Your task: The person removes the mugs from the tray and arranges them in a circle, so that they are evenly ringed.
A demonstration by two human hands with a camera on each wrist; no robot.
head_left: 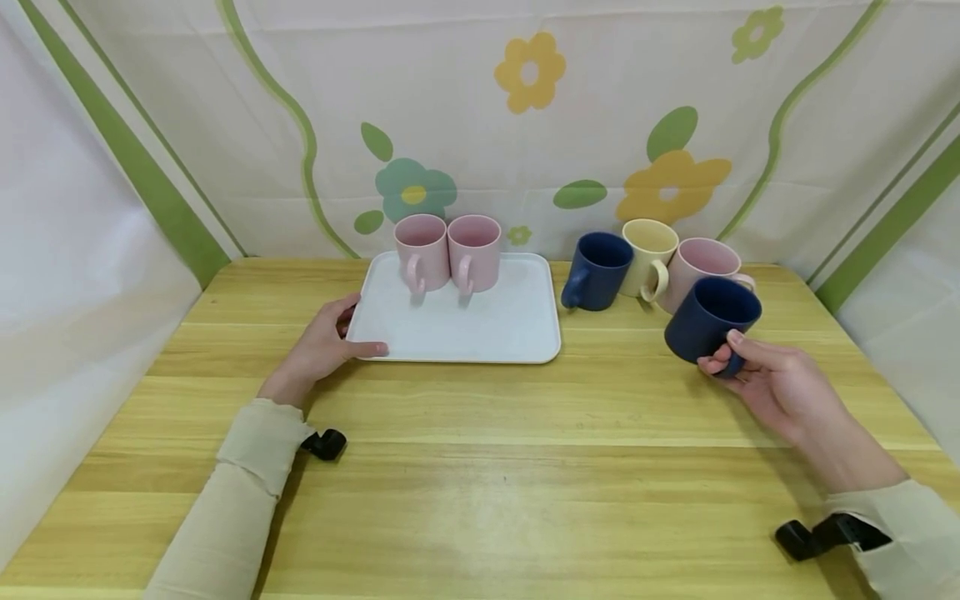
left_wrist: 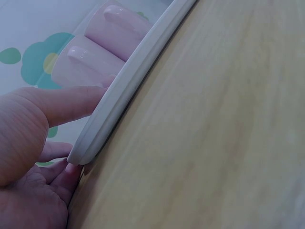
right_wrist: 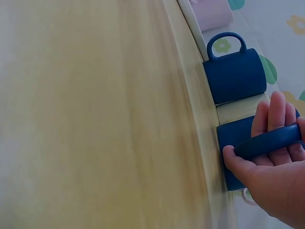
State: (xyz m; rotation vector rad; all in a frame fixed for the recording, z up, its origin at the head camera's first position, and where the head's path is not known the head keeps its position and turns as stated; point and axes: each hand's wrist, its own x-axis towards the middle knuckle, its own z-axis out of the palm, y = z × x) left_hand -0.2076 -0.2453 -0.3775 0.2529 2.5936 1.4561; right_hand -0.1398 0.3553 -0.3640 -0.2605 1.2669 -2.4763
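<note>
My left hand (head_left: 324, 343) grips the left edge of a white tray (head_left: 450, 337). Its thumb lies over the rim and its other fingers are at the tray's corner, as the left wrist view (left_wrist: 26, 138) shows. Two pink mugs, a left one (head_left: 431, 258) and a right one (head_left: 483, 254), stand side by side on the tray's back half, handles toward me. On the right, my right hand (head_left: 783, 387) holds a navy mug (head_left: 697, 325) by its handle, fingers through the loop. Whether that mug touches the table is hard to tell.
Right of the tray stand another navy mug (head_left: 600, 275), a cream mug (head_left: 641, 250) and a pink mug (head_left: 686, 271), partly behind the held one. A flower-patterned curtain (head_left: 465, 108) hangs behind the wooden table (head_left: 480, 500).
</note>
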